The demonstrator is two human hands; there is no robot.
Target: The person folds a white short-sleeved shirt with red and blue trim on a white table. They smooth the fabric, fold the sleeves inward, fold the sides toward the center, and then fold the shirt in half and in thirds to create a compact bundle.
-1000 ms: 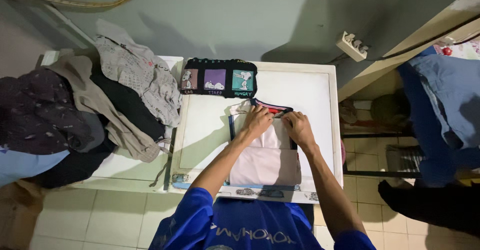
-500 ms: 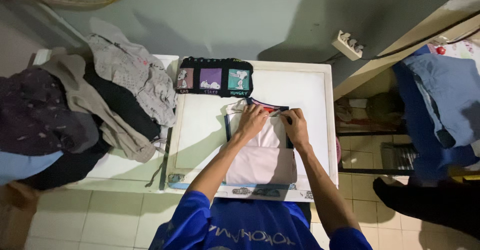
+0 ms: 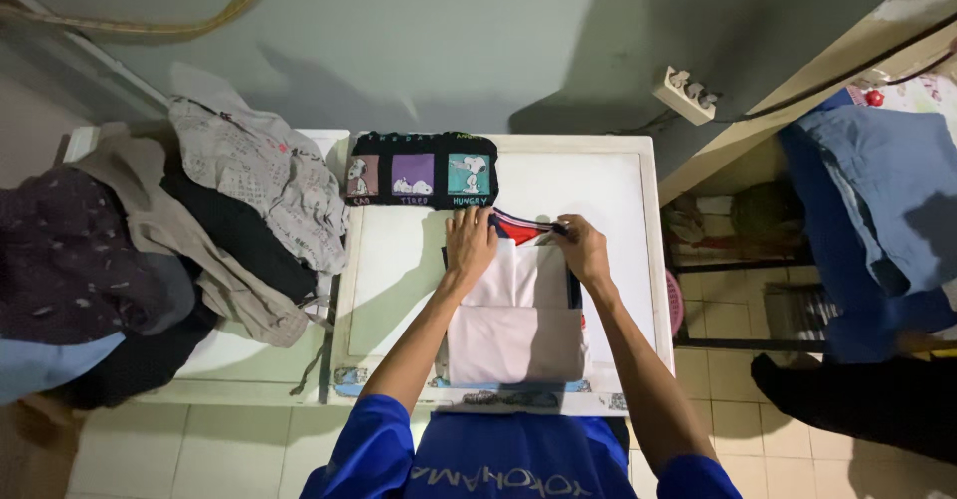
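A pale pink garment (image 3: pixel 516 320) with dark navy edges and a red-striped collar lies folded on the white table (image 3: pixel 618 200). My left hand (image 3: pixel 470 243) presses flat on the garment's upper left part. My right hand (image 3: pixel 581 248) pinches the collar end at the upper right. A folded black shirt (image 3: pixel 423 169) with three cartoon panels lies at the table's far edge, just beyond my hands.
A heap of unfolded clothes (image 3: pixel 169 250) in grey, beige, black and dark purple covers the surface to the left. Blue fabric (image 3: pixel 877 210) hangs at the right over a tiled floor. A white power strip (image 3: pixel 686 94) sits on the wall.
Both hands have slid a little toward the garment's far end, and the right hand has closed on the collar edge.
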